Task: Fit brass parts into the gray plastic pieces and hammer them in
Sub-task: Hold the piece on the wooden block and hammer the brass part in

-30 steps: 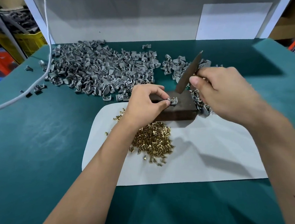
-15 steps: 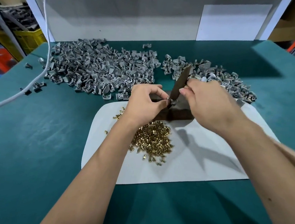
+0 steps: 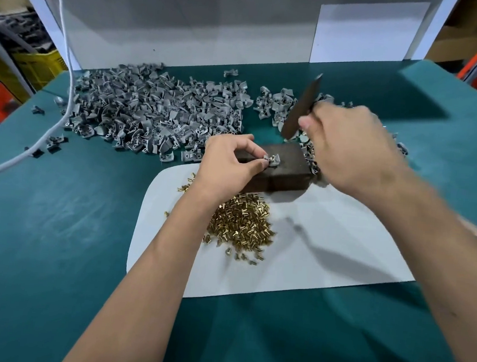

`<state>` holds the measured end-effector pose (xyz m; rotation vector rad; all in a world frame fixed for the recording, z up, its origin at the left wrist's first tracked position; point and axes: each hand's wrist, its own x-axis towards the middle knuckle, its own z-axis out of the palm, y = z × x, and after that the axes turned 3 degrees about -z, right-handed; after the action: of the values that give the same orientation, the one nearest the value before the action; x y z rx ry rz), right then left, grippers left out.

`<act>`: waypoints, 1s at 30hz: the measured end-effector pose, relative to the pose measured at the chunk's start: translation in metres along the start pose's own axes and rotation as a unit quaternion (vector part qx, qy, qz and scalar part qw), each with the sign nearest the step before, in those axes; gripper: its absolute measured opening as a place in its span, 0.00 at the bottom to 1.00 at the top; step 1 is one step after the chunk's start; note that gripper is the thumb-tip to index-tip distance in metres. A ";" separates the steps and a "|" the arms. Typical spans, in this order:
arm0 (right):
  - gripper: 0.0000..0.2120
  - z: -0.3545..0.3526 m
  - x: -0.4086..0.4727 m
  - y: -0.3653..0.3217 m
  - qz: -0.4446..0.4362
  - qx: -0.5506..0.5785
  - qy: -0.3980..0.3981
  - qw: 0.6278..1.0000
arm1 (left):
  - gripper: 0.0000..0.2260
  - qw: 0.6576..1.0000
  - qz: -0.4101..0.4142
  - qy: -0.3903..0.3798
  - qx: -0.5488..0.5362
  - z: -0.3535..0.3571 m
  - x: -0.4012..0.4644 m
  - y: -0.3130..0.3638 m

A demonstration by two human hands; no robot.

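My left hand (image 3: 230, 162) pinches a small gray plastic piece (image 3: 272, 159) on top of a dark brown block (image 3: 287, 170). My right hand (image 3: 352, 150) grips a dark flat metal bar (image 3: 303, 107), raised and tilted above the block's right end; the hand is motion-blurred. A heap of brass parts (image 3: 239, 224) lies on the white mat (image 3: 326, 246) just below my left wrist. A big pile of gray plastic pieces (image 3: 151, 109) spreads across the back left of the green table. A smaller gray pile (image 3: 275, 103) sits behind my right hand.
A white cable (image 3: 61, 50) hangs down at the left and runs off the green table (image 3: 53, 237). A few stray gray pieces (image 3: 54, 141) lie near it. A white back panel (image 3: 187, 26) closes the rear. Yellow and orange crates stand beyond the table.
My right hand has lifted the metal bar up and to the right, off the piece on the block. My left hand stays pinching the gray piece in place.
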<state>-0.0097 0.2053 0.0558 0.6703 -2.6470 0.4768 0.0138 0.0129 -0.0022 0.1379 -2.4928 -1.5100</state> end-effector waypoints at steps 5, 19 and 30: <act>0.11 0.012 -0.003 -0.012 -0.008 -0.028 -0.136 0.990 | 0.04 1.000 -0.003 -0.001 -0.003 0.001 0.000 0.001; 0.12 -0.007 0.008 -0.015 -0.007 -0.027 -0.021 0.999 | 0.03 1.000 -0.002 -0.007 0.007 -0.001 0.000 0.001; 0.18 -0.013 0.006 0.009 -0.052 -0.006 -0.188 0.981 | 0.05 1.000 -0.009 0.011 0.003 0.001 0.002 -0.004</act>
<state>-0.0153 0.2158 0.0674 0.9740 -2.9397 0.3297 0.0118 0.0120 -0.0060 0.1771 -2.4853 -1.4994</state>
